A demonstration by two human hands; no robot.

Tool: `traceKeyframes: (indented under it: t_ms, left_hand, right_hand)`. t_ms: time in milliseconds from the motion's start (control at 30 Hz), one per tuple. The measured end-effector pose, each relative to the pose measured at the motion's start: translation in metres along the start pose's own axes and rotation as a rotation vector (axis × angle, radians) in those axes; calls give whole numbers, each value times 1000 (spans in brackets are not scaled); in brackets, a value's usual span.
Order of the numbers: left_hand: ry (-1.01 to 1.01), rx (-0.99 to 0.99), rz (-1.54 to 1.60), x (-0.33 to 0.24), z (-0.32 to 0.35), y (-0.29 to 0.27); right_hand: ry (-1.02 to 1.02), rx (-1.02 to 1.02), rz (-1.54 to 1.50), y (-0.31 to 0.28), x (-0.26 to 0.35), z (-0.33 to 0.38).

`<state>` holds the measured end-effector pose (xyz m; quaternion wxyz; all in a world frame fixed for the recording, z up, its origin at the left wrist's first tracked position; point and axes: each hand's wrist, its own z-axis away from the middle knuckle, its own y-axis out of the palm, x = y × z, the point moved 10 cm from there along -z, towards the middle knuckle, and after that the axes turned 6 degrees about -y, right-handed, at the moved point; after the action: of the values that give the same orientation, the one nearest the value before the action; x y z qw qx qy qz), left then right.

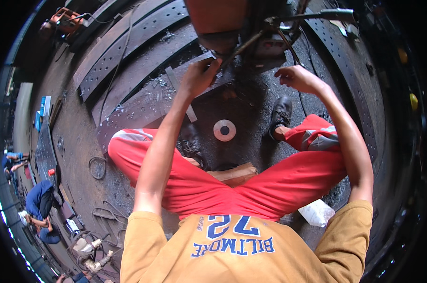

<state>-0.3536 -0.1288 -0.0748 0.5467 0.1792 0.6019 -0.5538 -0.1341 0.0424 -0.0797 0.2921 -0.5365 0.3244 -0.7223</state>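
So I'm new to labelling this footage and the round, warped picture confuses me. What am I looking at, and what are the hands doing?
One camera, worn on a person's head, looks down; its fisheye lens bends straight edges. The person sits in red trousers over a dirty metal floor. The left hand touches a lever on the dark machine in front; whether it grips it is unclear. The right hand hovers beside it, holding nothing visible. A pale ring-shaped disc lies between the shoes. Other people crouch at far left.

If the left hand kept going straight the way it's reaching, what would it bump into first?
Probably the dark lever of the orange machine: the left hand points up toward it and looks at or nearly touching it, though depth is unclear.
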Motion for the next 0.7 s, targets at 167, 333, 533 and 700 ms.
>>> traceKeyframes:
  t_ms: [167, 333, 533, 700]
  left_hand:
    - [-10, -320, 728, 56, -9, -28]
    - [-409, -209, 167, 238, 46, 75]
    - [-122, -301, 124, 224, 121, 166]
    - [-136, -262, 259, 184, 123, 174]
  right_hand:
    - [-474, -430, 244, -15, 169, -38]
    - [-417, -528, 280, 44, 222, -140]
    - [-51, -624, 247, 67, 191, -169]
    - [154, -606, 256, 72, 182, -176]
